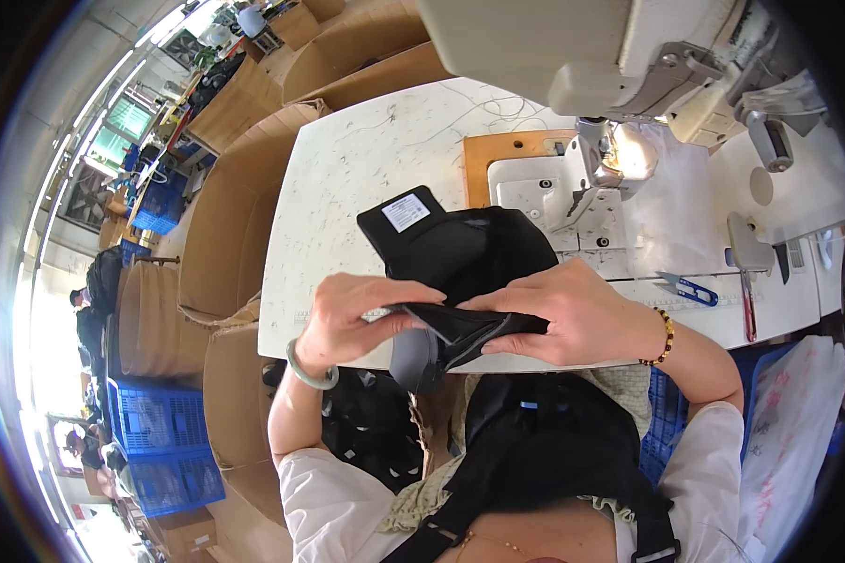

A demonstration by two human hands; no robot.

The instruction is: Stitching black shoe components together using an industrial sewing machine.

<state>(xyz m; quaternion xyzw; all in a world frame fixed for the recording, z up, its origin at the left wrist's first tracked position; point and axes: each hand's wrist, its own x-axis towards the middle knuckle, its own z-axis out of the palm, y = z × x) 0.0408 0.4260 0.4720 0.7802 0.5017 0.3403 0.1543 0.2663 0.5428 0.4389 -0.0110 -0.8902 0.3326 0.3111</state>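
A black fabric piece [460,249] with a white label [407,213] on its upper left flap lies across the front part of the white table. My left hand [361,314], a pale bangle at its wrist, pinches the near edge of this piece between thumb and fingers. Close beside it, my right hand [568,314] grips the same edge from the right, and the layers part into a fold between the two hands. A grey-black end of the fabric hangs over the table's front edge. Beyond my right hand stands a sewing machine [591,169] with its lamp lit.
Blue thread snips [687,289] and a red-handled tool [749,314] lie to the right on the table [347,169]. Large cardboard boxes [235,216] line the left side. Blue crates [160,418] stand farther left. Loose threads lie at the table's back.
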